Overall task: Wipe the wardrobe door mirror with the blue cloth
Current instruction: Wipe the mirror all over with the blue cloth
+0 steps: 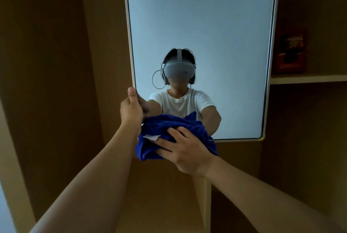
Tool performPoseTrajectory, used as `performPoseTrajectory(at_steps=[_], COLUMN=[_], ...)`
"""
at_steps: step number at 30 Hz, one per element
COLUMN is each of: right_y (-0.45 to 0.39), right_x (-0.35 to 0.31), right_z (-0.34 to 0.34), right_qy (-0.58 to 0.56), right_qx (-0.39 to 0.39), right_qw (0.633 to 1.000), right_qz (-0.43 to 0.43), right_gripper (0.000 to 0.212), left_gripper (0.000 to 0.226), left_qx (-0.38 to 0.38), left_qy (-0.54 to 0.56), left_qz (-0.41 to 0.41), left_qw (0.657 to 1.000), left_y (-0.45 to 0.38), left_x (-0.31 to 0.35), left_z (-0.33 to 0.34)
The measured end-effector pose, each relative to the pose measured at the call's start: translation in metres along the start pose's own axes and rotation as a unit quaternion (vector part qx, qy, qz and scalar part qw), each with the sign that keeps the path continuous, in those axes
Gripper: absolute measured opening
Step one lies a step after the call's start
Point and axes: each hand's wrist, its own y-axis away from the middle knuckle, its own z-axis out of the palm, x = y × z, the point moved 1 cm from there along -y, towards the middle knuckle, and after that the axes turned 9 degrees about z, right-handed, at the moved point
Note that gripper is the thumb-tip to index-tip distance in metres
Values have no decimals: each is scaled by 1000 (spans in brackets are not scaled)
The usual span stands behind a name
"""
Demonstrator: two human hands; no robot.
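Note:
The wardrobe door mirror point(202, 18) is a tall pale-framed panel straight ahead, reflecting a person in a white shirt and a headset. My left hand point(131, 108) grips the mirror's left edge near its lower corner, thumb up along the frame. A bunched blue cloth point(159, 125) with a white label lies against the mirror's bottom edge. My right hand point(185, 149) presses on the cloth with fingers spread over it, covering its right part. The mirror's lower left corner is hidden behind the cloth.
Brown wardrobe panels surround the mirror. To the right a pale shelf point(308, 78) carries a red box point(290, 52). Below the mirror a vertical pale door edge point(207, 204) runs down. A brass corner fitting point(262, 136) marks the mirror's lower right.

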Motion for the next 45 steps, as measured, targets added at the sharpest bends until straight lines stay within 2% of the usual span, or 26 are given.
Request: performPoseTrajectory(at_steps=[5, 11, 19, 24, 27, 32, 39, 45], right_y=[16, 48, 71, 60, 28, -11, -4, 40], right_x=[16, 46, 68, 48, 19, -15, -3, 29], right_z=[-6, -12, -21, -20, -11, 4, 3, -8], right_qy=[28, 52, 87, 82, 45, -7, -4, 48], right_qx=[4, 17, -3, 2, -1, -3, 6, 36], right_qw=[999, 998, 996, 997, 999, 1000, 1000, 998], right_qz=[-19, -23, -12, 6, 2, 14, 1, 19], right_gripper=[30, 31, 33, 28, 29, 30, 30, 32], left_gripper=[45, 46, 45, 45, 52, 51, 53, 46], left_qx=[24, 35, 34, 35, 27, -2, -26, 9], left_qy=[-4, -10, -4, 5, 14, 17, 18, 3], left_qz=[16, 12, 16, 2, -3, 17, 9, 18], left_qw=[1000, 999, 999, 999, 1000, 1000, 999, 1000], left_y=[2, -2, -2, -5, -6, -9, -11, -8], left_x=[3, -1, -3, -6, -7, -9, -10, -6], left_z=[3, 7, 6, 7, 5, 0, -2, 0])
